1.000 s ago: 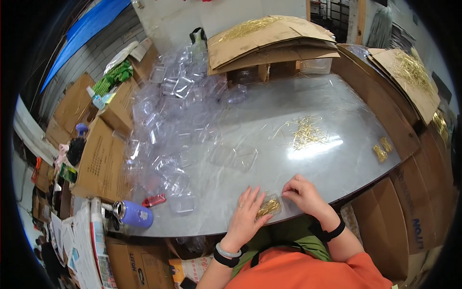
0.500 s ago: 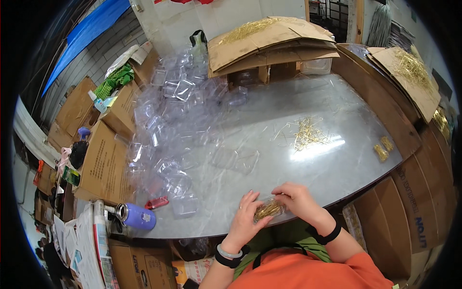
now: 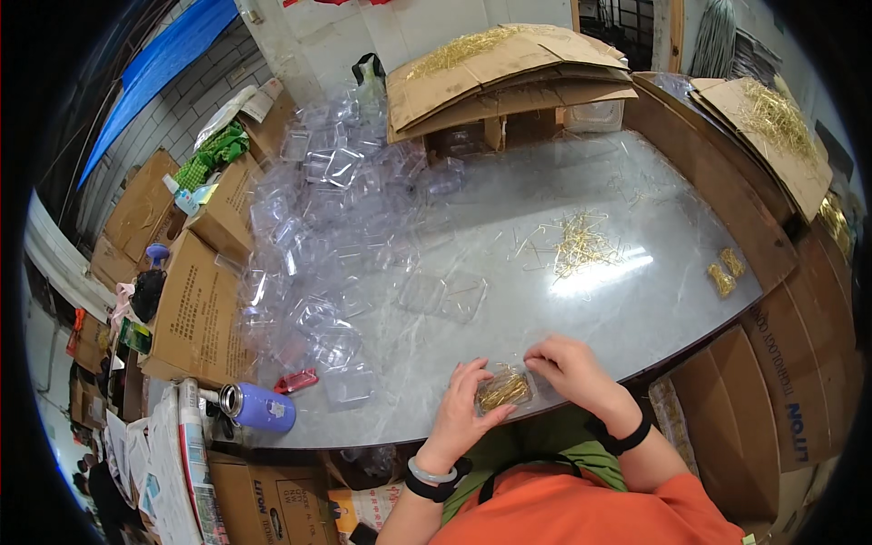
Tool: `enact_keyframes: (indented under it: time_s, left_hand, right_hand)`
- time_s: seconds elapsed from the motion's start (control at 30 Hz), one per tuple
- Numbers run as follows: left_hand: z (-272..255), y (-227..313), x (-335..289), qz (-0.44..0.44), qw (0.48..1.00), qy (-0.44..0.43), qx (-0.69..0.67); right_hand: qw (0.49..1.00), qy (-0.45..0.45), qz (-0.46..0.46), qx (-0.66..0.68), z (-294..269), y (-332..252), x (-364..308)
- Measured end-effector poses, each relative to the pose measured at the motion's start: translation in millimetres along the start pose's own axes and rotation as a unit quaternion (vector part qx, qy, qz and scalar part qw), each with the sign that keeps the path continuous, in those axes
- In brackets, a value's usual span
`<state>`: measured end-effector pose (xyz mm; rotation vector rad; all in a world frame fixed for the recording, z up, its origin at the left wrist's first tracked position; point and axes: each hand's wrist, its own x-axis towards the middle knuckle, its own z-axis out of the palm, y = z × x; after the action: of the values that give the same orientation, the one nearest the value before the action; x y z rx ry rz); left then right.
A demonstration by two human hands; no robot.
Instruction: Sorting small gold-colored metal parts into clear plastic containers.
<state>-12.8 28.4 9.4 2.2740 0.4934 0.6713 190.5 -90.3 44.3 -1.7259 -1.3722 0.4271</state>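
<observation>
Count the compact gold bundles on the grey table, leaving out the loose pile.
3: one bundle at the left hand; a nearer bundle and a farther bundle near the right edge of the table. Others may be hidden under the clear plastic heap.

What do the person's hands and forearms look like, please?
The left hand and right hand are ungloved. The left wrist has a pale bangle and a black band, the right wrist a black band. The short right sleeve is orange.

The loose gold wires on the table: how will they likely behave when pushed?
The gold wires would probably scatter, being thin and loosely piled. Some may catch where they cross. They might slide easily on the shiny tabletop.
</observation>
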Motion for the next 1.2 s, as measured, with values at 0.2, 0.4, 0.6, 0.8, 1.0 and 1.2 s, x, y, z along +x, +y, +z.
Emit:
enact_keyframes:
  time_s: [0.2,0.4,0.6,0.8,1.0,1.2]
  left_hand:
    - [-4.9,11.5,6.4,-0.009,0.999,-0.042,0.023]
    - [3.0,17.5,8.1,0.038,0.994,-0.045,0.093]
    - [9.7,10.1,4.9,0.065,0.992,-0.032,0.104]
    - [10.8,10.3,4.1,0.064,0.991,-0.033,0.114]
    - [11.3,9.8,2.2,0.049,0.993,-0.022,0.105]
    - [15.6,15.2,1.7,0.053,0.990,0.005,0.132]
  right_hand:
    - [0.993,-0.053,0.107,0.009,-8.5,-10.0,-27.2]
    - [0.994,-0.012,0.108,-0.024,-0.7,-10.7,-30.1]
    - [0.993,0.032,0.099,-0.052,-0.5,-14.4,-33.2]
    - [0.993,0.028,-0.003,-0.111,8.7,-15.5,-32.4]
    - [0.992,0.067,0.011,-0.103,10.5,-18.2,-34.8]
    - [0.989,0.072,-0.056,-0.120,26.4,-15.4,-42.4]
